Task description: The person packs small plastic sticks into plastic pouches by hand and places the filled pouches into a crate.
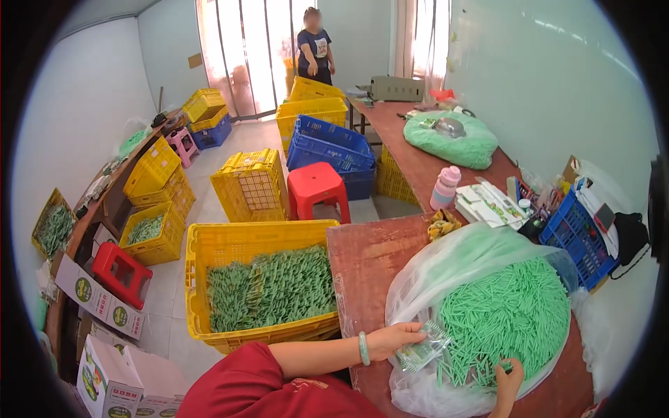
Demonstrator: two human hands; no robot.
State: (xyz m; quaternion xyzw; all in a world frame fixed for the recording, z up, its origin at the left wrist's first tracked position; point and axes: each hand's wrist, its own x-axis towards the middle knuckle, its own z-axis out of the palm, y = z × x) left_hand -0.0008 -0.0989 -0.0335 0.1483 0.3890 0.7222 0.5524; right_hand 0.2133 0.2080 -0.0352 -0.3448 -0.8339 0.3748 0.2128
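My left hand (397, 339), with a bangle on its wrist, is closed on several small clear plastic packets (428, 350) at the near edge of a heap of short green sticks (505, 313). The heap lies in a large clear plastic bag (411, 285), opened out on the red-brown table (366, 261). At the heap's near side, my right hand (510, 380) has its fingers curled together around a few green sticks. To the left of the table stands a yellow crate (261, 233) with many filled green packets (268, 289).
On the table are a pink bottle (444, 188), a white box (491, 203), a blue basket (582, 237) and another green bag (453, 139). A red stool (317, 184) and blue crates (331, 146) stand beyond the yellow crate. A person (315, 49) stands at the back.
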